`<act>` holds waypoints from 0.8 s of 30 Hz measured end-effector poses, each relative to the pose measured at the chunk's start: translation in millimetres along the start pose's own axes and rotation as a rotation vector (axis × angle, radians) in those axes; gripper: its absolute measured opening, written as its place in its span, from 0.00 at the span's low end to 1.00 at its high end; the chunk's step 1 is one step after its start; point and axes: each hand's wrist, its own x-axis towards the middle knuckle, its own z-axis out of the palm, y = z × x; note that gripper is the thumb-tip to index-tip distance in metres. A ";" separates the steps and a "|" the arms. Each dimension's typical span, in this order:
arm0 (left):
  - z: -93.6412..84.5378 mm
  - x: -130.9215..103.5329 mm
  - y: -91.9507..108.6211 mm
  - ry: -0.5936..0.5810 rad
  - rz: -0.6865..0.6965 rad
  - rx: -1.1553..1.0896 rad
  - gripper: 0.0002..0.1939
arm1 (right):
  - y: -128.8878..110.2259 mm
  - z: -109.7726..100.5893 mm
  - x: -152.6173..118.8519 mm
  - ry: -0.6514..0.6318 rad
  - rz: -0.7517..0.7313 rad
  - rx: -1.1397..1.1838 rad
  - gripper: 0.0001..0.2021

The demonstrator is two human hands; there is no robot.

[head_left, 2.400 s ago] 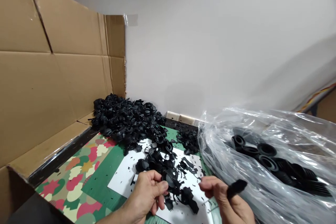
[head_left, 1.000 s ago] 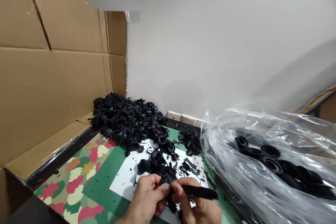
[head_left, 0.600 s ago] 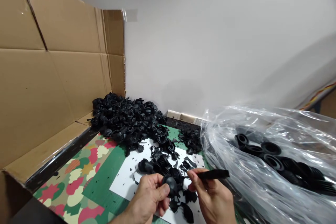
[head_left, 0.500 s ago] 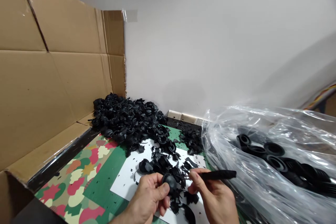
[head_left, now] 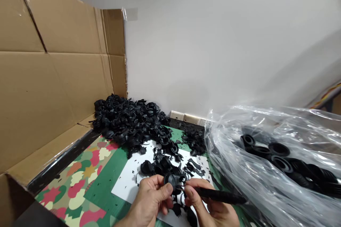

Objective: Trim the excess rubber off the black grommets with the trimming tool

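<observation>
Between its thumb and fingers, my left hand [head_left: 152, 200] pinches a round black rubber part [head_left: 169, 180] over the white sheet [head_left: 124, 181]. My right hand [head_left: 209, 204] is wrapped round a black-handled tool [head_left: 223, 195] with a thin metal tip. That tip points left and meets the right edge of the rubber part; whether it is cutting in cannot be made out. Loose black rubber parts [head_left: 163, 165] with ribbed sides lie just beyond my hands. Thin black scraps [head_left: 195, 165] are scattered over the sheet.
A large heap of black rubber parts [head_left: 130, 118] lies by the cardboard wall [head_left: 80, 74]. A smaller pile of scraps [head_left: 194, 141] is near the white wall. On the right, a clear plastic bag [head_left: 226, 156] holds several ribbed black parts [head_left: 279, 163]. Patterned paper [head_left: 80, 181] covers the left side.
My right hand has turned the tool, so its handle now slopes down to the right, and its tip has moved left and lower against the rubber part. My left hand stays nearly still.
</observation>
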 end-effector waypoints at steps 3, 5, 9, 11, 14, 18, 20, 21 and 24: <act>-0.8 0.9 -3.1 0.000 0.017 -0.013 0.24 | 3.2 -0.3 0.1 -0.038 -0.113 -0.045 0.11; -0.9 1.2 -4.7 -0.010 0.028 -0.023 0.23 | 2.5 -0.5 0.0 -0.085 -0.209 -0.094 0.10; -0.1 -2.1 -1.8 -0.040 0.011 -0.068 0.22 | 1.6 -6.3 5.8 -0.193 -0.388 -0.347 0.11; 0.3 -5.5 2.3 -0.048 0.003 -0.085 0.22 | 4.7 -13.4 13.7 -0.223 -0.544 -0.464 0.10; -0.3 -8.9 6.5 -0.045 -0.022 -0.094 0.21 | 9.4 -23.7 26.0 -0.197 -0.693 -0.462 0.05; -3.0 -7.5 6.9 -0.060 -0.023 -0.119 0.20 | 2.4 -26.5 32.5 -0.181 -0.037 -0.260 0.15; -3.6 -6.5 7.8 -0.056 -0.008 -0.119 0.21 | -5.4 -25.9 33.5 -0.193 0.230 -0.077 0.19; -3.6 -6.3 8.8 -0.051 -0.008 -0.114 0.22 | -9.2 -25.9 33.9 -0.173 0.297 0.009 0.20; -2.4 -7.0 12.3 -0.029 -0.009 -0.105 0.22 | -18.1 -27.3 34.5 -0.062 0.332 0.203 0.20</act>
